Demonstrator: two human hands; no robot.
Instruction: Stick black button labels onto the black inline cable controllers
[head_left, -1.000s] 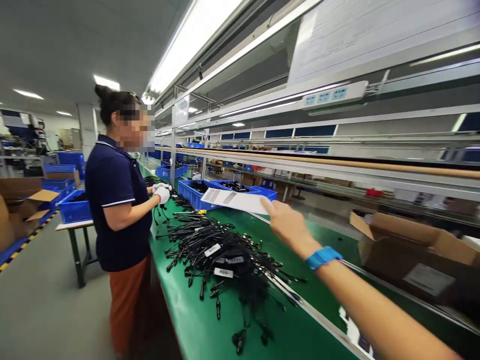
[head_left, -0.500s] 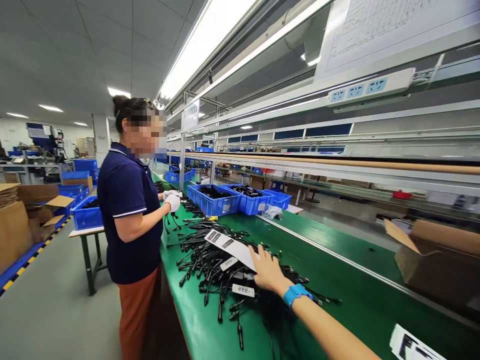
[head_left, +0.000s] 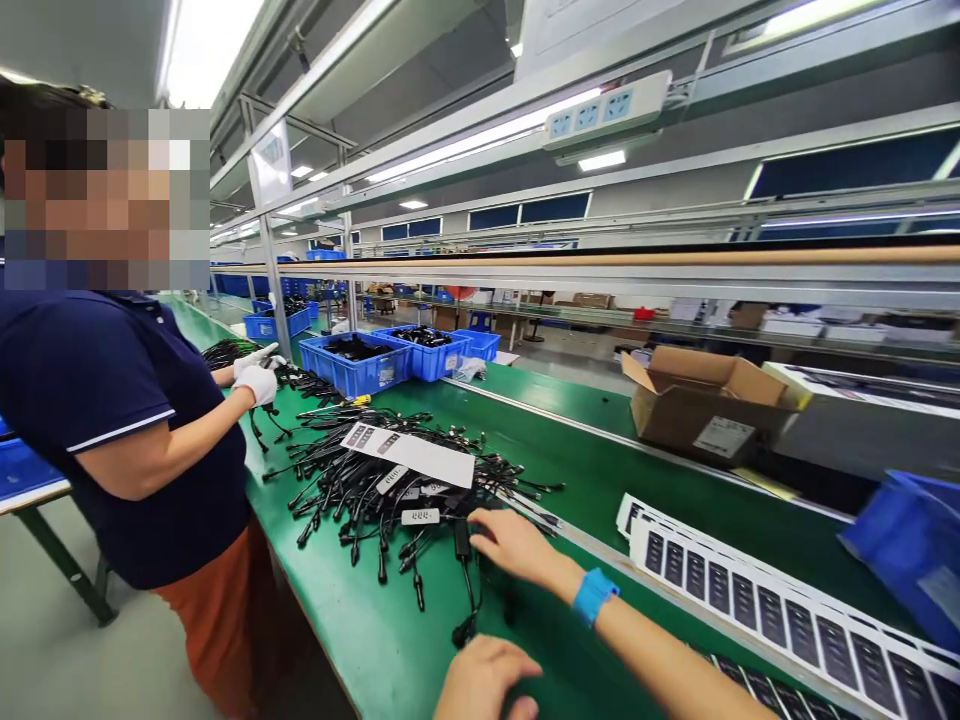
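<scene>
My right hand (head_left: 517, 545), with a blue wristband (head_left: 595, 597), hovers at the near right side of a pile of black cables (head_left: 337, 490). Its fingers are bent, thumb and forefinger apart, beside a small black box on a cable (head_left: 462, 540); I see no firm hold on it. At the bottom edge is my left hand (head_left: 487, 680), fingers curved and apart, with nothing visible in it. On the pile lie a white label sheet (head_left: 431, 460) with a few dark labels and a small white-faced piece (head_left: 420, 517). A cable end (head_left: 465, 632) lies just above my left hand.
Sheets of dark labels (head_left: 757, 600) lie on the green bench (head_left: 360, 650) at right. Behind are an open cardboard box (head_left: 697, 400) and a blue bin (head_left: 907, 550). Blue crates (head_left: 352, 368) stand at the back. At left, a co-worker's gloved hands (head_left: 256, 380) handle cables.
My right hand has let go of the label sheet, which lies on the cables, and moved down beside the black box. My left hand has come into view. The view has swung right.
</scene>
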